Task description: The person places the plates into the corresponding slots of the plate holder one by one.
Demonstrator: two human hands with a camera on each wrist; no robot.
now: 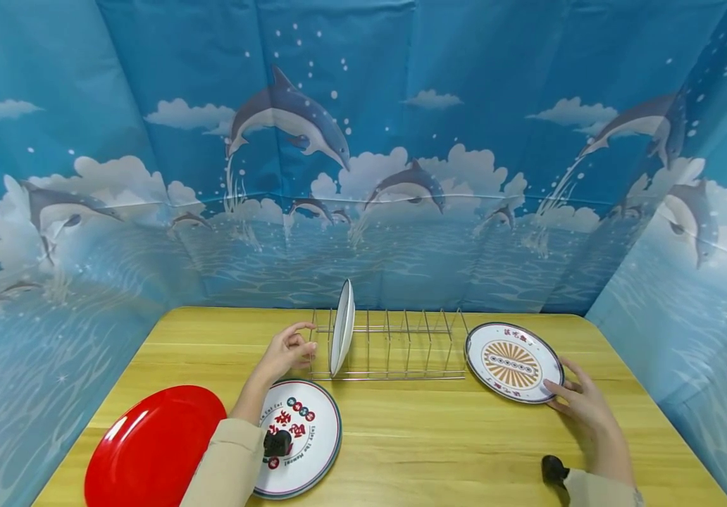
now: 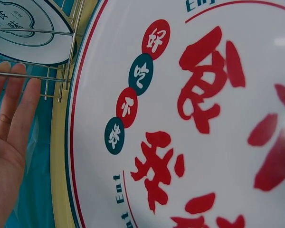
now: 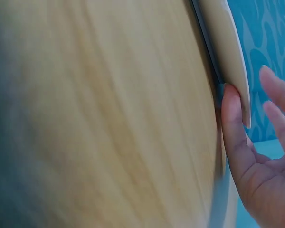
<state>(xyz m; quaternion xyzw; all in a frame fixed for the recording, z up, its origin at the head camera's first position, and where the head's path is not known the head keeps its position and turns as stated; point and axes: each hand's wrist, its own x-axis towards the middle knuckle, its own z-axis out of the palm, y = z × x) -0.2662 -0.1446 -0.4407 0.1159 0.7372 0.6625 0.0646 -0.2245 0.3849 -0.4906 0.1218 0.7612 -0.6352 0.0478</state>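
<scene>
Two hands busy: right hand (image 1: 582, 408) thumb slips under the sunburst plate (image 1: 512, 361) rim, fingers loose; get a firm pinch before lifting. Left hand (image 1: 287, 350) hangs relaxed by the rack (image 1: 401, 345).

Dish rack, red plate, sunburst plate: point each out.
dish rack (image 1: 411, 346), head view, middle wires
red plate (image 1: 154, 443), head view, centre of the face
sunburst plate (image 1: 512, 362), head view, centre of the pattern

Four plates in all: a red plate (image 1: 154, 445), a lettered plate (image 1: 303, 436) beside it, a sunburst plate (image 1: 512, 361), and a white plate (image 1: 342, 327) upright in the one wire rack (image 1: 401, 345) (seemingly the rack's only occupant). Two hands.
</scene>
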